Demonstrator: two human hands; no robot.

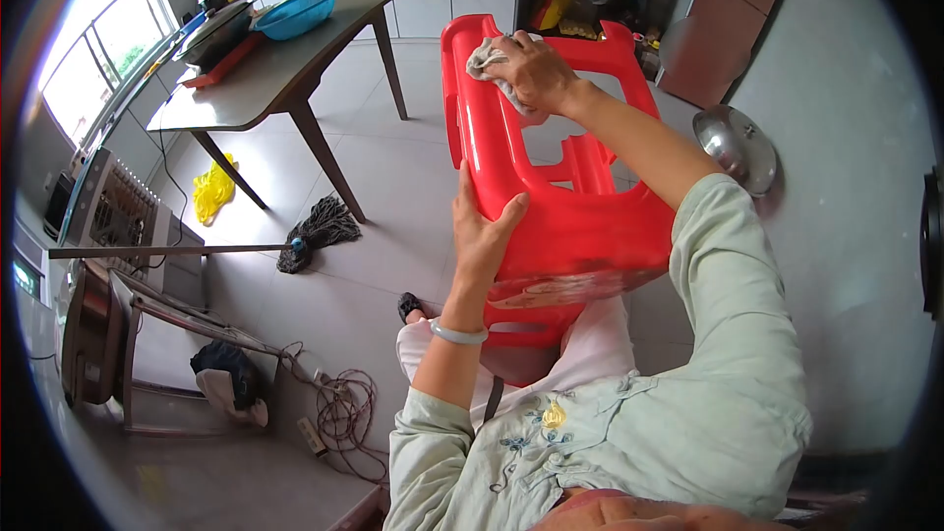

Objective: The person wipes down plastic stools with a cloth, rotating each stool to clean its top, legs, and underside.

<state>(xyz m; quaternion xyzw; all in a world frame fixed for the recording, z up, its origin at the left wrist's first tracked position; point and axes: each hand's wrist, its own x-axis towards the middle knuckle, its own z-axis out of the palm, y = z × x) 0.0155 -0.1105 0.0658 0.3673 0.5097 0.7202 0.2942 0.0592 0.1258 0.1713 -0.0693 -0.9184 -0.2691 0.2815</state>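
Note:
A red plastic stool (551, 226) lies tipped over in front of me, its near end resting at my lap. My left hand (482, 226) grips its left side, with the thumb spread on the near face and the fingers along the edge. Bunched under my right hand (536, 74) is a pale grey rag (489, 61), pressed against the far part of the stool's frame. The fingers of that hand are closed over the cloth. Openings in the stool's side show the tiled floor beyond.
To the left stands a table (339, 15) holding a blue basin (295, 13). A mop (320, 231), a yellow plastic bag (213, 191) and a coiled cord (344, 413) lie on the floor. A metal lid (736, 149) leans at the right wall.

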